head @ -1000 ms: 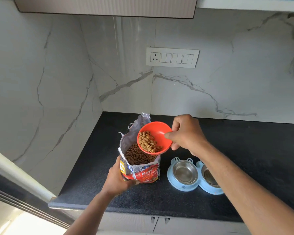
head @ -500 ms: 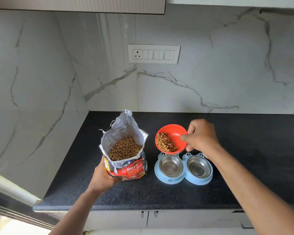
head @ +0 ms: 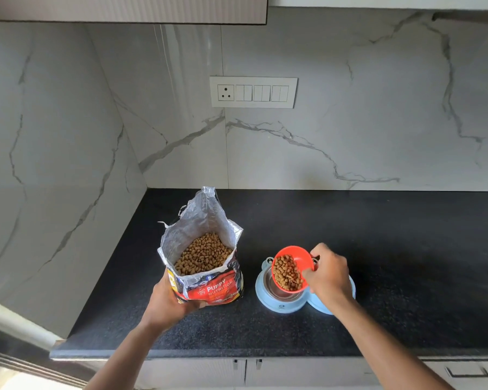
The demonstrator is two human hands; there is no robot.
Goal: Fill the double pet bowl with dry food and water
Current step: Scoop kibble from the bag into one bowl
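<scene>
The right hand [head: 326,274] and its arm cover almost all of the right half of the bowl [head: 282,304], so what that half holds cannot be told. The cup [head: 292,267], tilted over the bowl's left half, hides most of the steel dish there. The hand's grip on the cup is hidden behind the cup's rim. Left of the bowl, the left hand [head: 168,301] covers the bag's [head: 209,288] lower corner, and the print there is cut short. The table [head: 406,263] runs off the frame's right edge.
</scene>
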